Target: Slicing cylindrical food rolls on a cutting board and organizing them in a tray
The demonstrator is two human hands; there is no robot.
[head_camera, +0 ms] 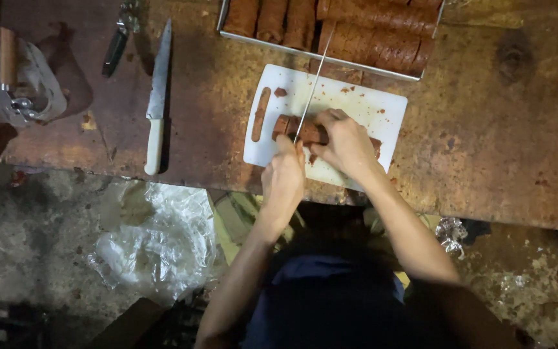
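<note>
Brown log-shaped roll (305,129) lies across the white plastic cutting board (363,103) at the near edge of the worn brown wooden table (485,129). From the head view, the left hand (284,174) is closed around the handle of a long thin-bladed knife (313,84), its blade set upright across the roll to slice it. The right hand (347,142) presses down on the roll, fingers curled, steadying it. A metal tray of matching brown rolls (382,45) sits at the far edge, within reach. A white-handled knife (157,97) lies toward the left. No labels show.
</note>
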